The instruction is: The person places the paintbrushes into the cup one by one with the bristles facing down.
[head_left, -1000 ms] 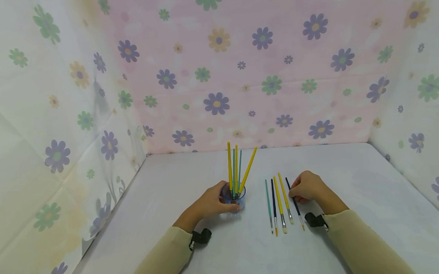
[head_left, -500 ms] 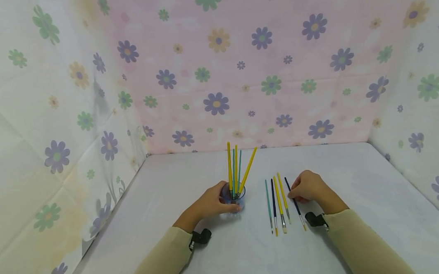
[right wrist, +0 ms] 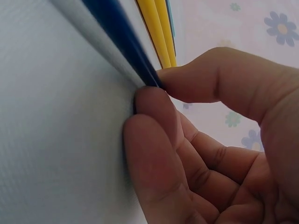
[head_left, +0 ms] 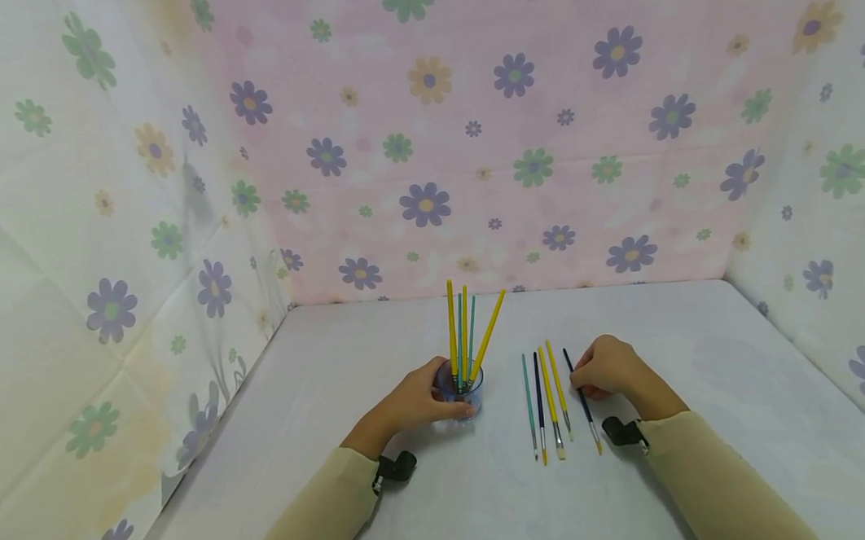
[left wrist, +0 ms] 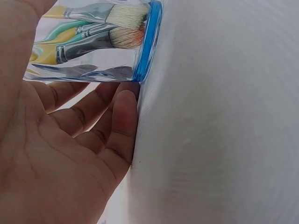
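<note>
In the head view my left hand (head_left: 413, 401) holds a clear glass (head_left: 474, 398), thumb across its near side. Yellow and teal paintbrushes (head_left: 489, 332) stand in it, handles up. The left wrist view shows their bristles (left wrist: 128, 37) down near the glass's blue base (left wrist: 150, 44). My right hand (head_left: 606, 367) pinches a dark blue paintbrush (head_left: 586, 411) between thumb and fingertips, close along the table, bristles toward me. In the right wrist view the dark blue handle (right wrist: 124, 42) runs into the pinch, and the other fingers curl beneath.
Left of the pinched brush lies a row on the white table (head_left: 489, 503): a teal paintbrush (head_left: 529, 403), a dark blue one (head_left: 538, 395) and two yellow ones (head_left: 548, 386). Flowered cloth (head_left: 426, 140) encloses the table's back and sides.
The bristle end of the pinched brush has swung slightly right, and the rightmost yellow brush's bristle end has shifted slightly left. The left hand and glass hold still.
</note>
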Motion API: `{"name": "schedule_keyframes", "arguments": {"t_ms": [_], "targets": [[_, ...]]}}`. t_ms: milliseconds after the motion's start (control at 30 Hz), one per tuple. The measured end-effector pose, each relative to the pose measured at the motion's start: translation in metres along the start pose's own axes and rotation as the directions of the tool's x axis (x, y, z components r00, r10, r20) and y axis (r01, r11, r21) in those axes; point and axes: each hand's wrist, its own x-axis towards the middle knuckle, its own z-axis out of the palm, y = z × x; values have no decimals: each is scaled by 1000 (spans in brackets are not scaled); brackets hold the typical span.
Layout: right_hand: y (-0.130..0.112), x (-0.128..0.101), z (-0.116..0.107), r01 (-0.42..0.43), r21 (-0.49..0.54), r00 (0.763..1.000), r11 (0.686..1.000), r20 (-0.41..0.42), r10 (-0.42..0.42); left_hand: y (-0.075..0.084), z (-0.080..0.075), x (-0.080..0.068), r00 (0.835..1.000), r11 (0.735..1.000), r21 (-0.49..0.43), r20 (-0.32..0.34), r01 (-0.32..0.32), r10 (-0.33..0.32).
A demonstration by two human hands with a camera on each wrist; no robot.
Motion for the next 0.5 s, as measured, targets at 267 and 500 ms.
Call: {"name": "schedule_keyframes", "arguments": {"t_ms": [267, 500], "targets": [[1, 1, -2, -8, 23, 1000, 1000, 4, 8, -1, -1, -1, 1000, 1000, -1, -8, -4, 4], [4, 3, -3, -7, 38, 1000, 999, 9, 6, 0, -1, -1, 1000, 1000, -11, 7, -4, 4]]}}
